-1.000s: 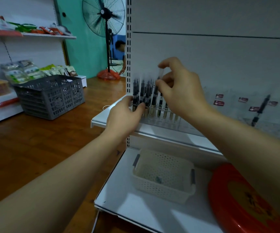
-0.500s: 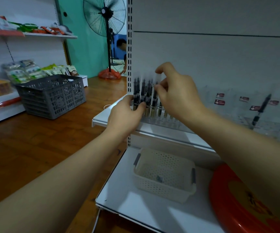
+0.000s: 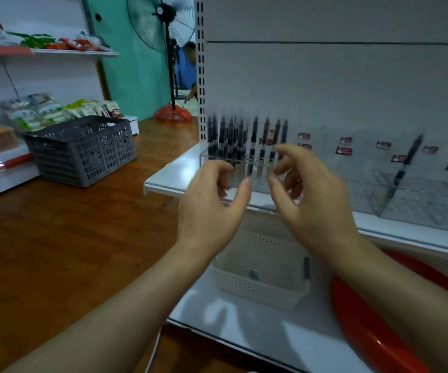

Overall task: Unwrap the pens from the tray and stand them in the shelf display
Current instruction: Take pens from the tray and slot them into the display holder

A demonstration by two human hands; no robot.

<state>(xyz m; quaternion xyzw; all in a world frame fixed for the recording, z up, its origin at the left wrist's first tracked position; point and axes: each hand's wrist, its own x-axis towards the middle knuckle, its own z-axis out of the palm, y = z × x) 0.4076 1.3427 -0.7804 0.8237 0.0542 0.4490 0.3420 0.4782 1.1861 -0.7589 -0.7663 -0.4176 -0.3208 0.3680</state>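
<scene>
Several black pens (image 3: 240, 138) stand upright in a clear display holder (image 3: 252, 173) at the left end of the upper white shelf (image 3: 169, 175). My left hand (image 3: 212, 208) and my right hand (image 3: 311, 200) hover just in front of the holder with fingers loosely curled. Neither hand holds anything. Both are motion-blurred. A lone black pen (image 3: 406, 160) leans in another clear holder farther right. The white perforated tray (image 3: 263, 278) sits on the lower shelf below my hands, with a small dark scrap inside.
A red round lid or dish (image 3: 373, 319) lies right of the tray. A grey crate (image 3: 83, 149) stands on the wooden floor at left, by shelves of packets. A floor fan (image 3: 163, 49) and a person are in the background.
Both hands have let go of the pens and drawn back and down from the holder. The pens now stand in the display on their own.
</scene>
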